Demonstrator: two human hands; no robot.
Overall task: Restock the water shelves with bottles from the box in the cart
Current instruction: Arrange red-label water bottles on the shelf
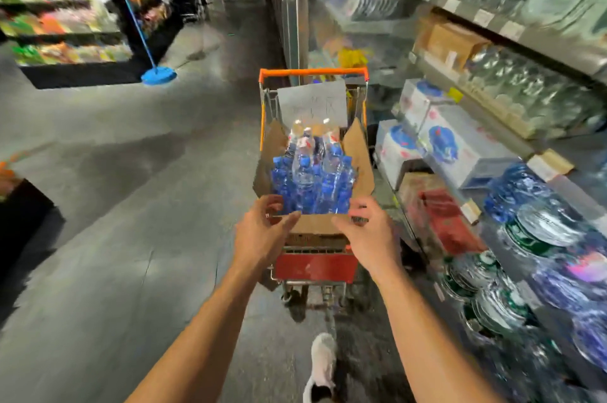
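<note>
An open brown cardboard box (pixel 359 152) sits in the small metal shopping cart with the orange handle (pixel 313 72), flaps up, packed with clear plastic water bottles with blue labels (pixel 307 179). The left hand (pixel 262 231) and right hand (pixel 368 231) reach to the box's near edge, fingers spread and curled, gripping nothing; actual contact with the cardboard cannot be confirmed. The water shelves (pixel 538 152) stand just right of the cart. A blue floor mop (pixel 159 75) leans against the far left display.

Dim aisle, heavy motion blur on the shelves (pixel 512 80), wide-angle edge warp.
</note>
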